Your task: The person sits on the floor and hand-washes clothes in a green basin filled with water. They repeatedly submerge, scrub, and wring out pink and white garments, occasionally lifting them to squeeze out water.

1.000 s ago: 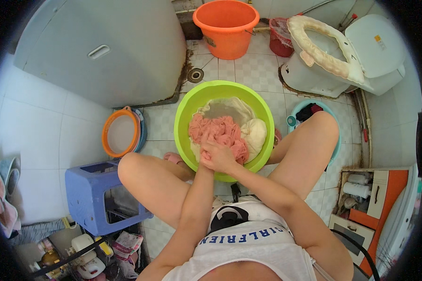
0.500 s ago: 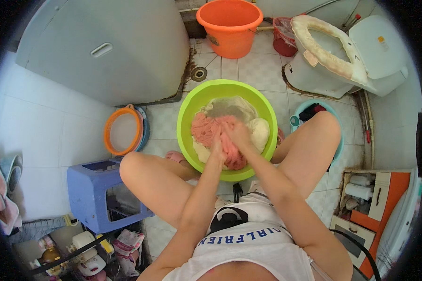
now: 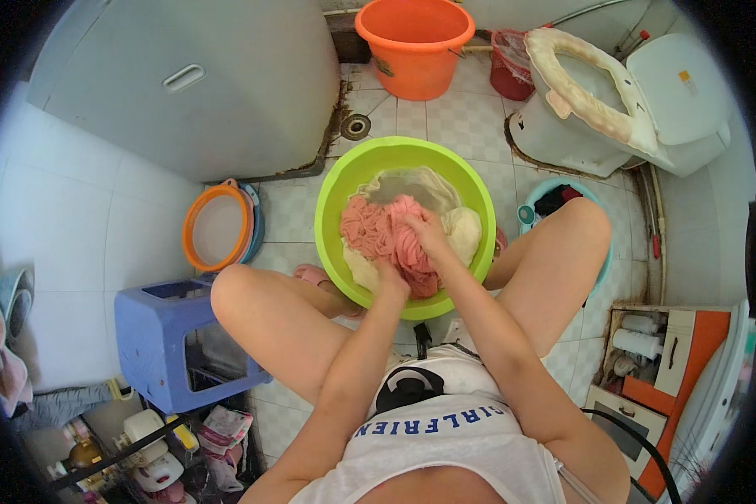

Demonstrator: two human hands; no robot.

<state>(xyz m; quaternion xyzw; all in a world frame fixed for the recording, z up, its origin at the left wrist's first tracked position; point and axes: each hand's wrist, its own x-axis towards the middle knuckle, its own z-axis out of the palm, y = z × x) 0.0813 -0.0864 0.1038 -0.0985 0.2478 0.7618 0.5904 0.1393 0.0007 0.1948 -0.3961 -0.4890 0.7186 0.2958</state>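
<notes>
A lime-green basin (image 3: 331, 214) stands on the floor between my knees. In it lies wet pink cloth (image 3: 366, 227), bunched up and darker at its near end. Cream-white cloth (image 3: 463, 232) surrounds the pink cloth, and greyish water (image 3: 407, 195) shows at the far side. My right hand (image 3: 429, 233) is closed on a raised fold of the pink cloth. Lower and to the left, my left hand (image 3: 390, 274) is against the near part of the same cloth, its fingers mostly hidden in the folds.
An orange bucket (image 3: 416, 63) stands beyond the basin, near a floor drain (image 3: 355, 127). The toilet (image 3: 575, 126) and a red bin (image 3: 510, 76) are far right. A light-blue basin (image 3: 611, 260) sits by my right knee, a blue stool (image 3: 164, 349) by my left.
My hands were close together at the middle of the pink cloth. Now they are apart, the left one nearer me and the right one lifting a fold.
</notes>
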